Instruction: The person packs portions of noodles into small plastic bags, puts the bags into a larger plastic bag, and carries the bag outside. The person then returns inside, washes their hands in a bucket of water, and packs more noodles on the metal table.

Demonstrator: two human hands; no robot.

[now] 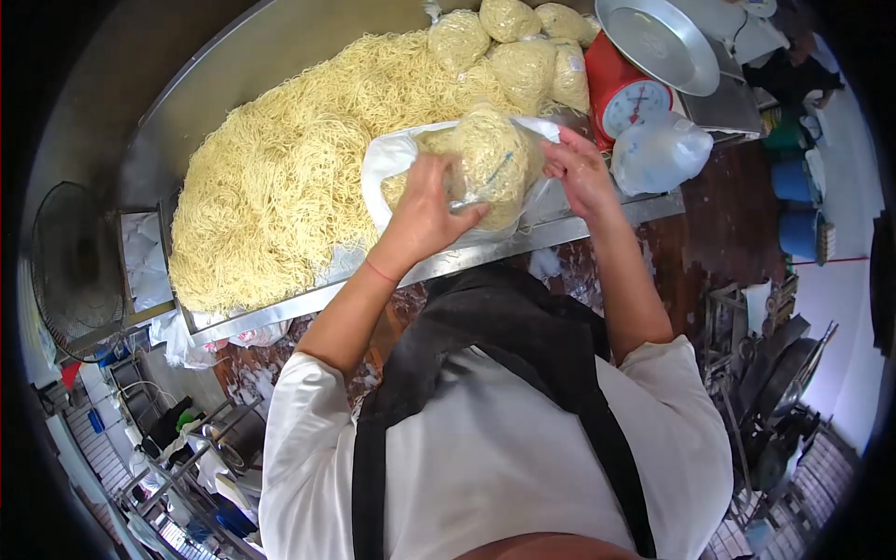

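Close to bagged noodles (pixel 495 168): red scale (pixel 637 103)

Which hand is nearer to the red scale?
Right. The right hand is at the side of the white bag facing the red scale; the left hand is farther off, across the bagged noodles.

The filled bag (pixel 492 161) is clear, glossy plastic, the white bag (pixel 378 165) around it thin, smooth plastic, and the loose noodles (pixel 285 182) to the left look matt and rough. The tray (pixel 630 215) is smooth, shiny metal; at the far right, a glossy red scale (pixel 609 77) bears a silvery metal pan (pixel 656 45). Nearest, the black apron (pixel 504 322) is matt cloth, the white shirt (pixel 504 457) smooth, faintly shiny cloth.
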